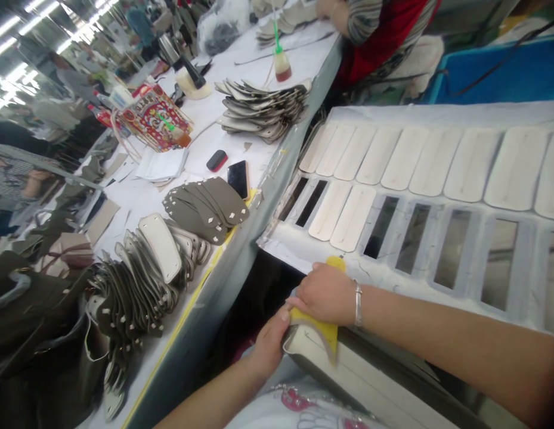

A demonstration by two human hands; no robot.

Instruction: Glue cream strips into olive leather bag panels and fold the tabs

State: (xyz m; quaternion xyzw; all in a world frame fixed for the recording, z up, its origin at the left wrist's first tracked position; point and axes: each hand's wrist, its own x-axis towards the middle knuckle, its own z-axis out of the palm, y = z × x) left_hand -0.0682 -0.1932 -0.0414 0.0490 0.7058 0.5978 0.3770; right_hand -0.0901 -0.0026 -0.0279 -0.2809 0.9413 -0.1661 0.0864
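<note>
My right hand (328,293), with a silver bracelet at the wrist, is closed over a soft yellow piece (319,328) that looks like cloth or thin foam. The yellow piece drapes over the near end of a long panel (361,381), cream on its top face and dark along its side, which lies across my lap. My left hand (271,342) pinches the corner of that panel, its fingertips almost touching my right hand. Part of the panel's end is hidden beneath the fingers.
A white rack (406,205) with rows of cream panels and open slots stands ahead. On the table at left lie stacked grey leather pieces (133,286), a phone (238,180) and a glue bottle (282,64). A blue bin (500,68) and another person (384,36) are farther back.
</note>
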